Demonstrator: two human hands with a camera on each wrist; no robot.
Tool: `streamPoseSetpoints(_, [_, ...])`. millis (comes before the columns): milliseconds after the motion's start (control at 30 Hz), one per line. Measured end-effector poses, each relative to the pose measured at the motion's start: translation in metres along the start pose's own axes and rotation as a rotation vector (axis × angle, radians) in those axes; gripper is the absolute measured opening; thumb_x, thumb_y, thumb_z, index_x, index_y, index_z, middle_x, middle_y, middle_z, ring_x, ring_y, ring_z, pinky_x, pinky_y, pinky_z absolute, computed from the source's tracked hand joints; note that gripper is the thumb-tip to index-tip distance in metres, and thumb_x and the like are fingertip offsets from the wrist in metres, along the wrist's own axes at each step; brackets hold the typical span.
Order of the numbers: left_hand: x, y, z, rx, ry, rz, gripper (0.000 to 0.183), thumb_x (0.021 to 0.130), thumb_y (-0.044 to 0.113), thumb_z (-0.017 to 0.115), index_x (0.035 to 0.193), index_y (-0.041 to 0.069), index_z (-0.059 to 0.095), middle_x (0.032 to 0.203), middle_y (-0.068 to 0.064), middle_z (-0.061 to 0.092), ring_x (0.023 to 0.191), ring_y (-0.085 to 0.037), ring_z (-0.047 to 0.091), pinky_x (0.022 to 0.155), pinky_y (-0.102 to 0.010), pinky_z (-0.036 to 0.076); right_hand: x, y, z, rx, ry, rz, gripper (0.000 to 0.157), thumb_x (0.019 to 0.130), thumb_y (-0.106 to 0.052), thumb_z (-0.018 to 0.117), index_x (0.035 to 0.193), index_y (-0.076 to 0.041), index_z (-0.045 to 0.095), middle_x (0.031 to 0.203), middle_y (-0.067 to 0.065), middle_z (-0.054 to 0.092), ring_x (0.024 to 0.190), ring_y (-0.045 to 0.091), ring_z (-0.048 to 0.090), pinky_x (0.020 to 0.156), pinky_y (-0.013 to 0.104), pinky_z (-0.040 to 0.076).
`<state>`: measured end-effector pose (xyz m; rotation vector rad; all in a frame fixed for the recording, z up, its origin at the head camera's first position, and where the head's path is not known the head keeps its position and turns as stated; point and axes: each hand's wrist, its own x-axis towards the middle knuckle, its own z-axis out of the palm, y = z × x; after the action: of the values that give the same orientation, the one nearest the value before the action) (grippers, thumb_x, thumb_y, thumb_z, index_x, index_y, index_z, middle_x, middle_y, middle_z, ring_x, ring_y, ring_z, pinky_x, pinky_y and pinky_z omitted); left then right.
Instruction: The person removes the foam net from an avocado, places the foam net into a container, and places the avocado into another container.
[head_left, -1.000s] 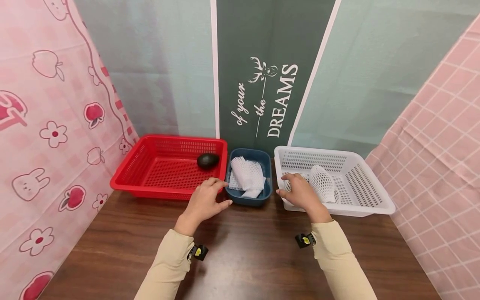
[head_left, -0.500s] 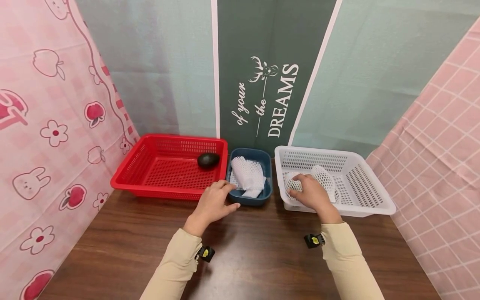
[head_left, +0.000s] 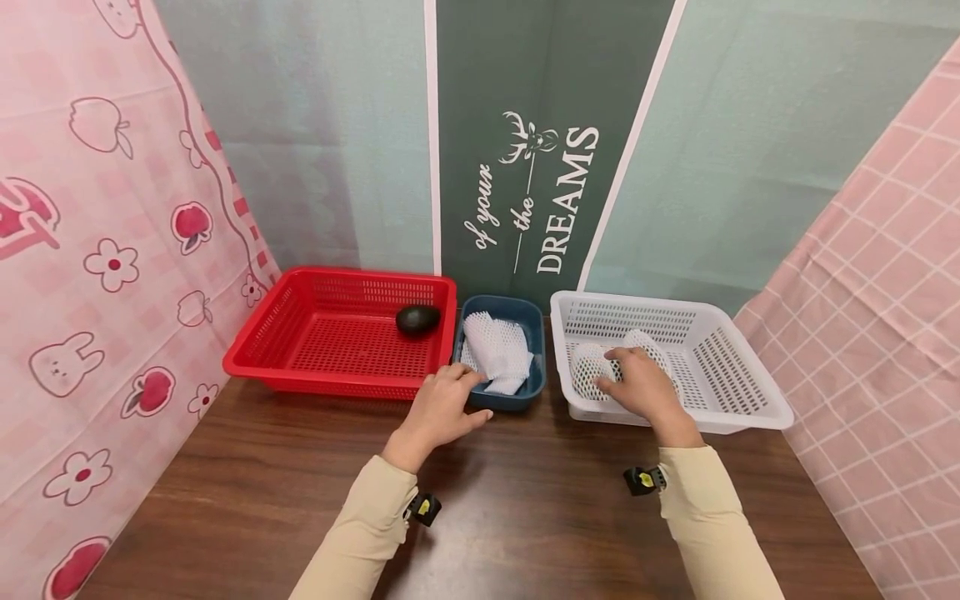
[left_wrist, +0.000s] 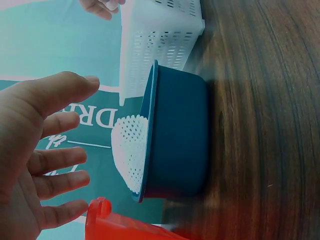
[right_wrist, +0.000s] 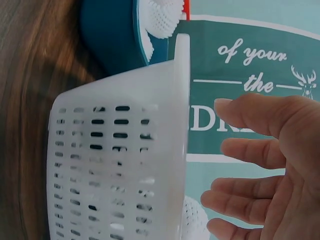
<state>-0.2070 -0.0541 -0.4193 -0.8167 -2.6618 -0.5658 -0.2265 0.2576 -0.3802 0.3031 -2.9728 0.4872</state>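
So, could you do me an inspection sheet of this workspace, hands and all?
Surface: brown wood-grain table.
Job's things: dark oval object in the red basket; white nets in the blue bin; white netted bundles in the white basket, partly hidden.
Clutter: nothing seen.
Hands: left hand, fingers spread, at the blue bin's near left corner, contact unclear; right hand, fingers apart, over the white basket, holding nothing.
Cables: nothing seen.
Surroundings: patterned pink cloth left, pink checked cloth right, green cloth with white lettering behind.
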Motion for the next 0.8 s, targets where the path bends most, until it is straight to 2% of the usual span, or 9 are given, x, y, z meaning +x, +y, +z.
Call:
streamPoseSetpoints(267, [0.002, 0.007, 0.006, -0.007, -0.002, 0.027, 0.044, 0.075, 0.036, 0.074, 0.111, 0.012, 0.065, 0.105, -0.007, 0.057, 0.096, -0.024, 0.053, 0.078, -0.040, 0.045, -0.002, 0.008, -0.004, -0.013, 0.020, 0.037, 0.046, 0.081, -0.021, 0.068, 0.115, 0.007, 0.057, 0.110, 0.031, 0.051, 0.098, 0.045, 0.051, 0.077, 0.056, 0.042])
streamPoseSetpoints(633, [0.005, 0.016, 0.015, 0.026, -0.014, 0.064, 0.043, 0.076, 0.039, 0.073, 0.110, 0.014, 0.065, 0.101, -0.005, 0.057, 0.095, -0.022, 0.054, 0.074, -0.037, 0.045, -0.004, 0.023, -0.005, -0.010, 0.126, 0.026, 0.043, 0.079, -0.015, 0.067, 0.113, 0.009, 0.057, 0.111, 0.034, 0.046, 0.101, 0.049, 0.046, 0.079, 0.058, 0.039])
streamPoseSetpoints(800, [0.006, 0.020, 0.020, 0.024, -0.028, 0.064, 0.043, 0.076, 0.039, 0.073, 0.111, 0.014, 0.065, 0.103, -0.004, 0.057, 0.096, -0.022, 0.053, 0.076, -0.038, 0.045, -0.003, 0.030, -0.005, -0.001, 0.139, 0.076, 0.046, 0.080, -0.016, 0.067, 0.117, 0.007, 0.054, 0.119, 0.036, 0.041, 0.108, 0.051, 0.040, 0.080, 0.061, 0.037])
